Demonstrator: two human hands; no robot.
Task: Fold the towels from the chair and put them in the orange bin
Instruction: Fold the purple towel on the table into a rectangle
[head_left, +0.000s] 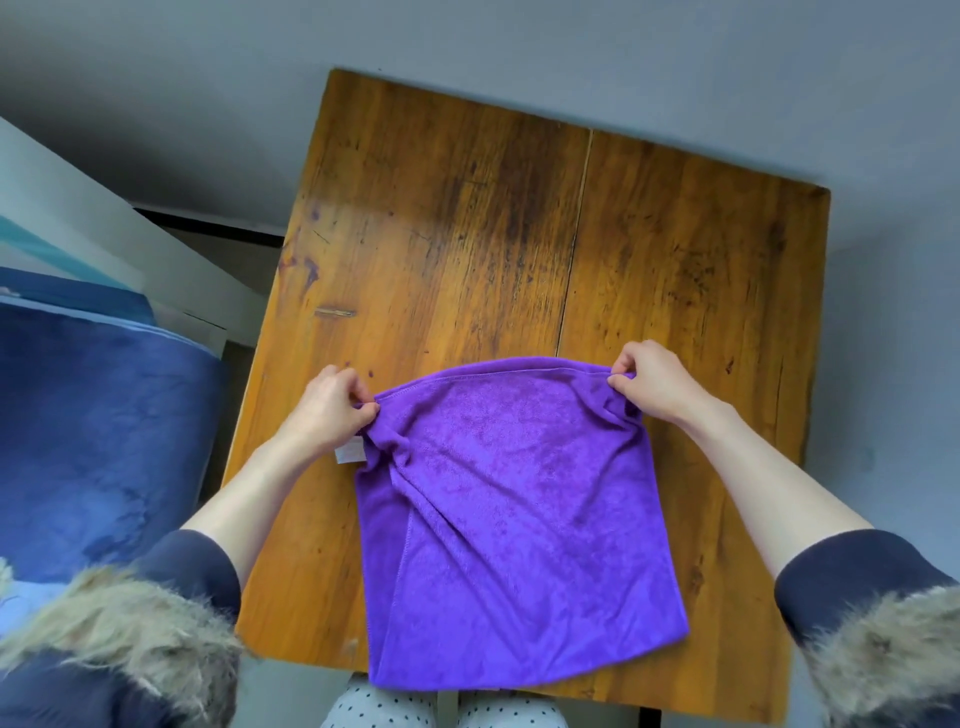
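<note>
Two hands hold one purple towel (519, 530) over the near half of a wooden table (467, 234). Its near edge hangs slightly past the table's near edge, above polka-dot trousers (384, 709). The left hand (332, 410) pinches the towel's far left corner between curled fingers and thumb, just above a small white label (349, 450). The right hand (652, 382) pinches the far right corner the same way. Between them the far hem runs taut and slightly arched, lifted off the wood. Fur-trimmed dark sleeves (130, 634) frame both forearms. A blue blanket (98, 441) lies beyond the table's left edge.
</note>
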